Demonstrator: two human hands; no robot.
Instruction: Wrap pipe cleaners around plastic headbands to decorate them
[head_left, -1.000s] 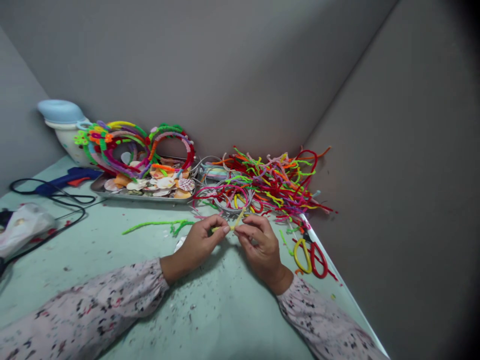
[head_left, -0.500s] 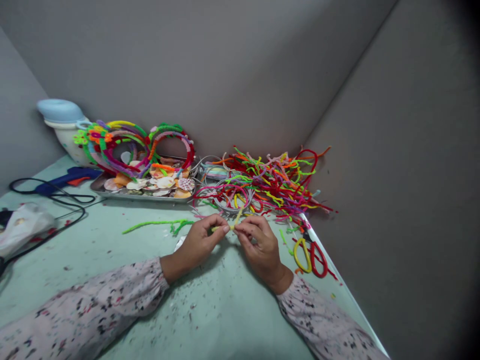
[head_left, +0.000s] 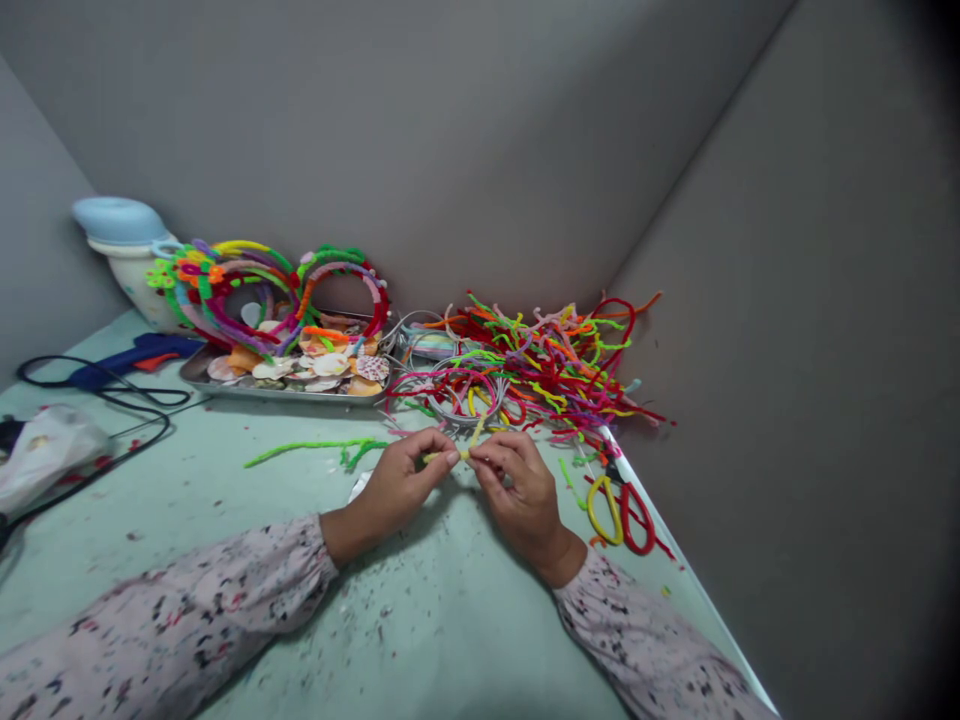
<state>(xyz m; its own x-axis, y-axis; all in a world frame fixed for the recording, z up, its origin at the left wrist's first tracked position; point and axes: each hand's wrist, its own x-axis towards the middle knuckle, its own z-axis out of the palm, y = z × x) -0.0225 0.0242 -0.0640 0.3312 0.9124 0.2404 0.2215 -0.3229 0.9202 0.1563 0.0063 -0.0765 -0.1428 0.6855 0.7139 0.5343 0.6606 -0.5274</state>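
A short yellow pipe cleaner (head_left: pixel 476 432) runs between my two hands, one end sticking up above the fingertips. My left hand (head_left: pixel 403 482) pinches it between thumb and forefinger. Close by on the right, my right hand (head_left: pixel 523 497) pinches the same piece, fingers bent. Part of it is hidden by the fingers. Left of my left hand lies a green pipe cleaner (head_left: pixel 307 449) on the table. Behind my hands are loops of grey wire (head_left: pixel 457 400) mixed with coloured pipe cleaners.
A metal tray (head_left: pixel 300 393) of shells bears several pipe-cleaner headbands (head_left: pixel 255 255). A heap of pipe cleaners (head_left: pixel 555 360) is at the back right. Scissors (head_left: pixel 637 520) lie by the right edge. At left are a blue glue gun (head_left: pixel 124 362), its black cord and a lidded container (head_left: pixel 135 265).
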